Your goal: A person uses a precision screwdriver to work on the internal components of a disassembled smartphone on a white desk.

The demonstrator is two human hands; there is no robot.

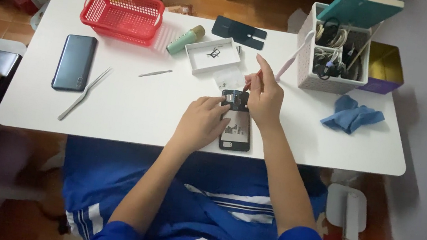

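An opened phone [237, 131] with its back off lies near the front edge of the white table [128, 118]. My left hand [203, 122] rests on the phone's left side, fingers pressing its upper part. My right hand [264, 95] hovers over the phone's top end, fingers pinched around what looks like a thin tool; the tool itself is too small to make out. A small white tray [209, 54] with dark small parts sits just behind the phone.
A dark phone back cover [74, 62], long tweezers [84, 94] and a metal pry tool [155, 73] lie at the left. A red basket [122, 13], a green cylinder [185, 39], a dark flat panel [239, 31], a cable box [336, 57] and a blue cloth [352, 115] stand behind.
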